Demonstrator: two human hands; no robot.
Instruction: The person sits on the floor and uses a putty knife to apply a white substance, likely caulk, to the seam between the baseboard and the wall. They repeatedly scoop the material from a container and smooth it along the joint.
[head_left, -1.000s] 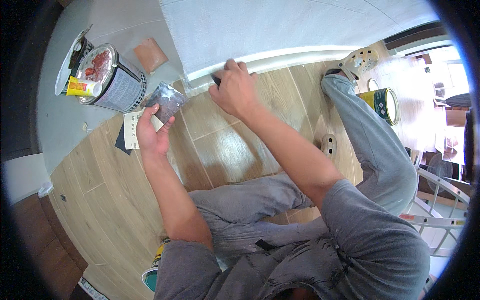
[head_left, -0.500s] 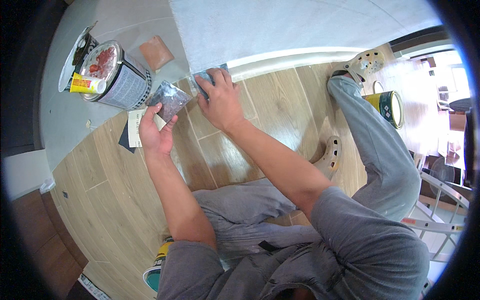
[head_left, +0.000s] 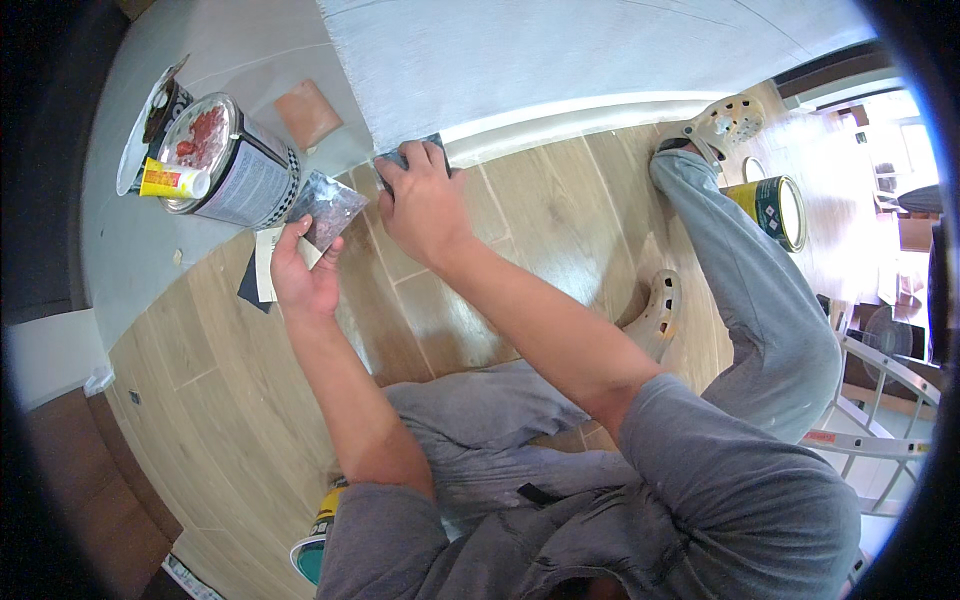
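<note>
My left hand (head_left: 305,270) pinches a thin, smeared grey metal putty spreader (head_left: 335,203) between thumb and fingers. Under that hand is a sheet of sandpaper (head_left: 265,265), pale-backed with a dark face; whether the hand grips it too I cannot tell. My right hand (head_left: 428,205) is closed on a dark grey flat plate (head_left: 437,147) at the corner where the wall meets the floor. Its fingers cover most of the plate. A large tin (head_left: 250,165) with red paste on its lid stands left of the spreader, with a yellow tube (head_left: 170,180) lying on top.
An orange-pink square (head_left: 308,117) lies behind the tin. The white wall (head_left: 600,50) rises ahead, a pale skirting (head_left: 560,122) along its foot. A green tin (head_left: 780,212) is beside my right leg, another tin (head_left: 315,545) by my left elbow. A metal ladder (head_left: 870,440) stands at right.
My right hand has shifted slightly left with the dark plate along the wall corner. My left hand still holds the spreader, barely moved. The view has tilted a little.
</note>
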